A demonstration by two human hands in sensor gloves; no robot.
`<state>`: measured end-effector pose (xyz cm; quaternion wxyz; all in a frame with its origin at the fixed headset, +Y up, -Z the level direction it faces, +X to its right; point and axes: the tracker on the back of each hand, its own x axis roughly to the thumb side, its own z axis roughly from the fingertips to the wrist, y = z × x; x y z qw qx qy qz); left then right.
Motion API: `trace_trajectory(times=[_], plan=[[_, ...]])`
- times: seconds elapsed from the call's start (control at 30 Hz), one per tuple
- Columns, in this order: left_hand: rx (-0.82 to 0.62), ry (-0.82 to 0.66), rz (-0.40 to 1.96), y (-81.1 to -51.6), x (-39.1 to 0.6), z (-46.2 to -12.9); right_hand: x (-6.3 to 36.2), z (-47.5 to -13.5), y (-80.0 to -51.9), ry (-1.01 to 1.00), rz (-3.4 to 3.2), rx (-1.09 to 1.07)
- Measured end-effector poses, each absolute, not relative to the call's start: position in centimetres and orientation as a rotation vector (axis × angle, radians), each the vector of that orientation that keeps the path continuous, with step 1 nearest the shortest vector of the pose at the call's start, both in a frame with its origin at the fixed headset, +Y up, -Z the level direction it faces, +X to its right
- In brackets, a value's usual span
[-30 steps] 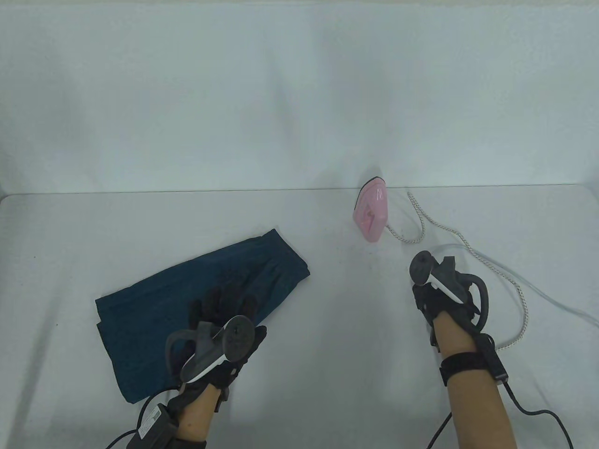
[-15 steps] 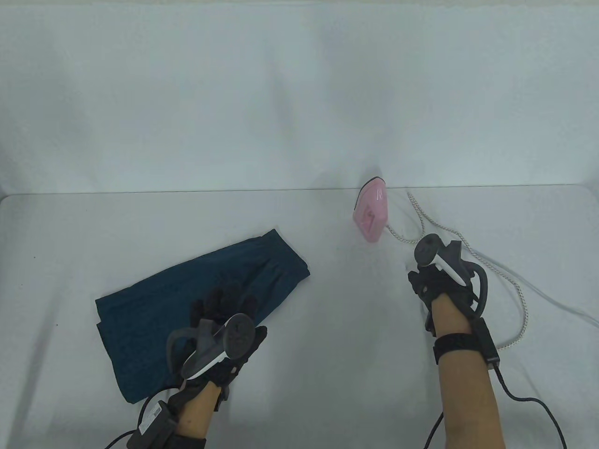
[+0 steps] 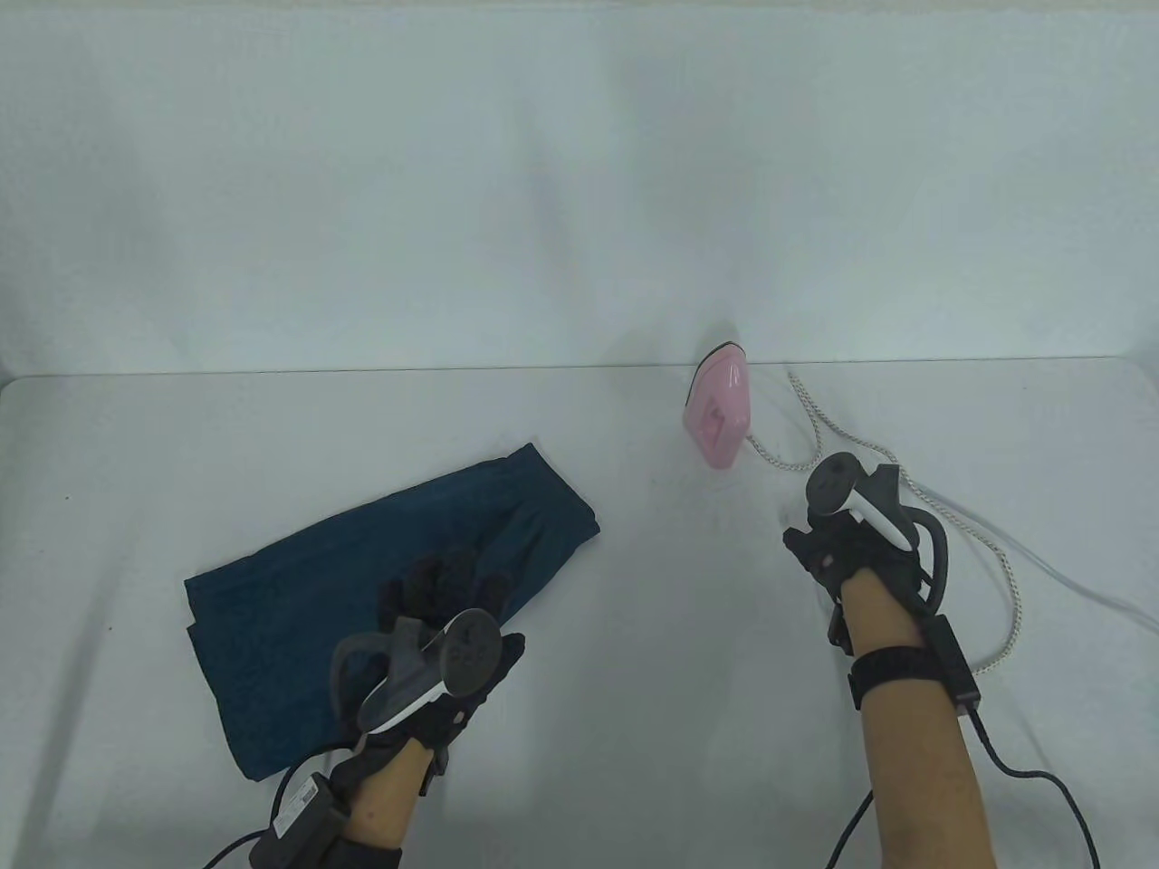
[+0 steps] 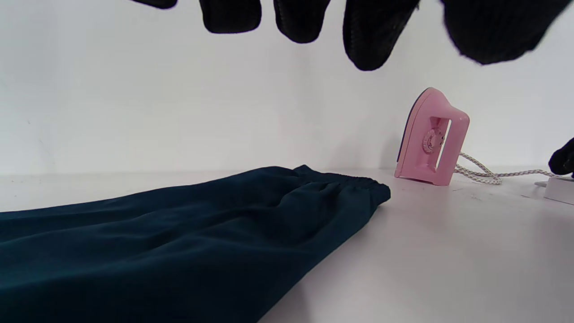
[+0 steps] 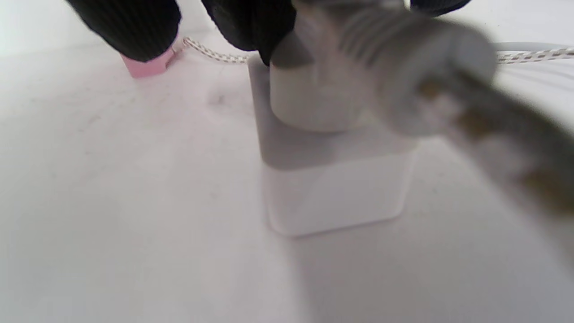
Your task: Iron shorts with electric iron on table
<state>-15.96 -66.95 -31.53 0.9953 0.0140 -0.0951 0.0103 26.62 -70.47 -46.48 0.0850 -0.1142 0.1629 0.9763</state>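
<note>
Dark blue shorts (image 3: 362,579) lie flat on the white table, left of centre; they also show in the left wrist view (image 4: 179,233). A pink iron (image 3: 718,416) stands upright on its heel at the table's back edge, also seen in the left wrist view (image 4: 430,139). My left hand (image 3: 444,588) hovers over the shorts' near right part, fingers (image 4: 372,36) spread and holding nothing. My right hand (image 3: 810,534) is right of the iron. It grips the iron's white plug (image 5: 323,89), which sits on top of a white socket block (image 5: 336,193).
The iron's braided cord (image 3: 905,471) loops over the table behind and right of my right hand, with a thin white cable (image 3: 1068,579) running off right. A white wall rises behind the table's back edge (image 3: 362,369).
My right hand has moved a little away from me and to the right, toward the cord. My left hand has shifted slightly right over the shorts.
</note>
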Motion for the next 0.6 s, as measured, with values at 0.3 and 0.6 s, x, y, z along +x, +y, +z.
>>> trace_trajectory(times=[0.3,0.6], plan=[[0.052,-0.190,0.020,-66.7,-15.8,-31.3,25.2,-43.5,-66.0,0.311,2.820,-0.220],[0.075,-0.198,0.024,-66.5,-15.7,-31.1,19.6,-38.4,-62.3,0.087,2.854,0.026]])
